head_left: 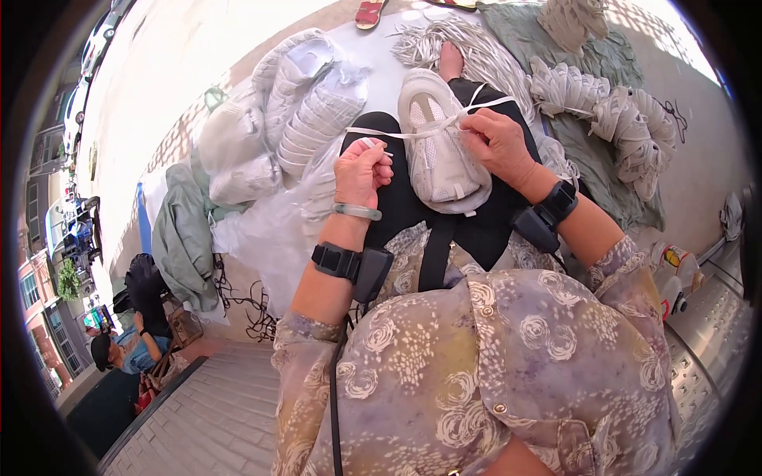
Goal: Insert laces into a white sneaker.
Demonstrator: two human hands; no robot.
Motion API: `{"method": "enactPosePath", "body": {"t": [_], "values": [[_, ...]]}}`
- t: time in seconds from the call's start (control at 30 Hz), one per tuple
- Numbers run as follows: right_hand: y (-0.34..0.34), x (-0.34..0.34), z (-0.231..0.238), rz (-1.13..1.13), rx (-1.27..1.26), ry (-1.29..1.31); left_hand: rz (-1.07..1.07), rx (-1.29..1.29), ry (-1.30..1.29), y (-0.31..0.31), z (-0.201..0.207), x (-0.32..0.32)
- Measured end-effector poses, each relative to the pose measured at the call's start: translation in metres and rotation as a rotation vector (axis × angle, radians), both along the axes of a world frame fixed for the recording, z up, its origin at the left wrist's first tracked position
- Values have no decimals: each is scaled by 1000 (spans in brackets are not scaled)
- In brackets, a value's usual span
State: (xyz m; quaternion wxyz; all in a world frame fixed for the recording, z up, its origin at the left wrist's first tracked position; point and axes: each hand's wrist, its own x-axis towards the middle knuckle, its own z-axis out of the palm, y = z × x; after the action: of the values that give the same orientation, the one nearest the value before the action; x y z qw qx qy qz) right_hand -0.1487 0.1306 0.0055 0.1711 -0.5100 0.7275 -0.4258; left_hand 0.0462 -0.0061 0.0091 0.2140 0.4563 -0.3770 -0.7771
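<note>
A white shoe (pixel 436 170) rests on my lap, over dark trousers, its opening facing me or away, which I cannot tell. A flat white shoelace (pixel 405 135) crosses over its upper and reaches left toward my left hand (pixel 362 176). That hand is closed, with a bit of the lace showing between thumb and fingers. Against the shoe's right side, my right hand (pixel 498 144) pinches the lace where it crosses the shoe. Another stretch of lace loops out past this hand, over my right knee.
Bundled white shoes (pixel 321 111) lie in clear plastic at the left. A heap of loose white laces (pixel 484 55) spreads beyond the shoe, near a bare foot (pixel 451 62). More lace bundles (pixel 627 119) sit on green cloth (pixel 583 163) at right. A person (pixel 131 349) sits far left.
</note>
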Motion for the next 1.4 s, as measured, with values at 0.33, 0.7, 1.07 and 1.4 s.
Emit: {"method": "enactPosePath", "body": {"t": [0.33, 0.7, 1.07, 1.4], "values": [[-19, 18, 8, 380, -11, 812, -225, -197, -108, 4, -4, -29], [-18, 18, 7, 334, 42, 748, -158, -321, -157, 7, -16, -45], [-16, 17, 4, 304, -12, 711, -324, -1216, -494, 4, -39, -50], [-16, 18, -2, 263, -11, 671, -446, -1126, -565, -7, -33, -51]]}}
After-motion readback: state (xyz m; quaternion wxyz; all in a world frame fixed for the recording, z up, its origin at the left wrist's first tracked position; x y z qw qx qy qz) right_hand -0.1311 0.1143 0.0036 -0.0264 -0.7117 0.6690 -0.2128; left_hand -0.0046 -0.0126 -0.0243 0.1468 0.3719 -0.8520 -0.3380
